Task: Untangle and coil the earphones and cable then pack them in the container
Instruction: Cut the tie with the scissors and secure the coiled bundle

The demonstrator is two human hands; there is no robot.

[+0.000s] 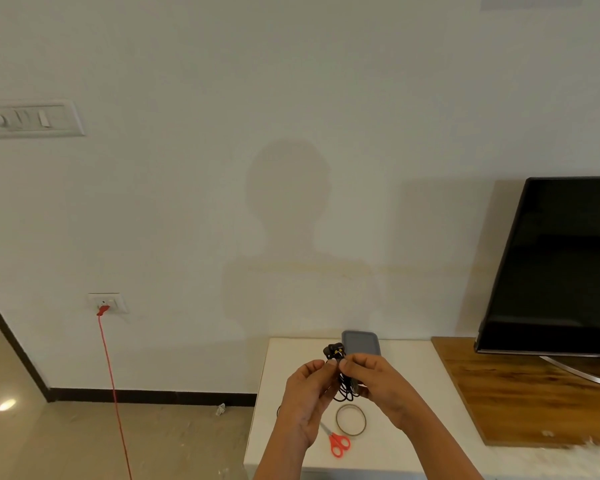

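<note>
I see a white table (pixel 291 445) against a plain white wall (pixel 291 98), and I take this table as my landmark. To its right, touching it, is a wooden board (pixel 499 393) which carries a dark TV (pixel 561 265) on a metal foot. Left of the table the floor is beige tile (pixel 66 445) w/ a dark skirting (pixel 136 394) along the wall. A red cord (pixel 113 393) hangs from a wall socket (pixel 106 303) left of the table and goes down to the floor. Higher on the wall, far left, is a switch panel (pixel 32 119).

Above the table centre, both hands are close together. The left hand (pixel 302 403) and right hand (pixel 378 386) pinch the black earphones (pixel 343 375), bundled in loops between the fingers, buds on top. The grey container (pixel 361 344) stands at the table's back edge, just behind the hands. On the table, below the hands, lie a thin ring (pixel 351 420) and red scissors (pixel 338 443), near the front edge. The table's left edge is free, w/ open floor beside it; the right side is closed by the board and TV.
</note>
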